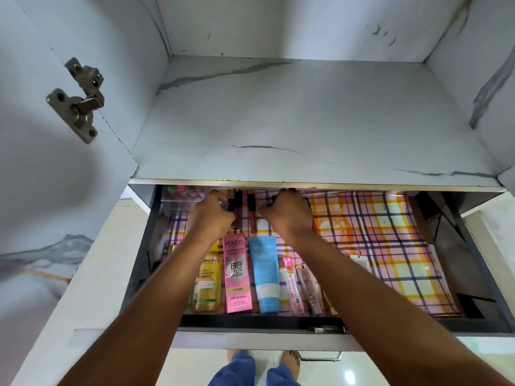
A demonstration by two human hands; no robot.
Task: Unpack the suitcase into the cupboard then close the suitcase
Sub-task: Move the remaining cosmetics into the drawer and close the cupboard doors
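- Both my hands are deep in the open drawer (473, 277) of the cupboard (278, 121), at the centre of the frame, just under the lip of the shelf above.
- My left hand (213, 211) has its fingers curled round a dark slim cosmetic stick (237, 200); I take it that I am setting it down beside the red lip tube (251, 211) lying on the checked liner (376, 232).
- My right hand (288, 211) is curled knuckles-up at the back of the drawer. Something dark shows at its fingertips, but I cannot tell whether I hold it or merely touch it.
- Already laid in a row along the front edge, at lower centre: the yellow Garnier bottle (207, 285), the pink Pond's box (238, 274), the blue tube (266, 277), a small pink bottle (291, 285) and another slim tube (309, 291) just beside it.
- A clear pouch (181, 197) sits in the drawer's back left corner.
- The right half of the liner is bare, and so is the marble-patterned shelf above.
- The suitcase is nowhere in the frame, so I cannot say what remains in it.
- My judgement: the toiletries are well under way, but any further unpacking and closing the suitcase are left to do.
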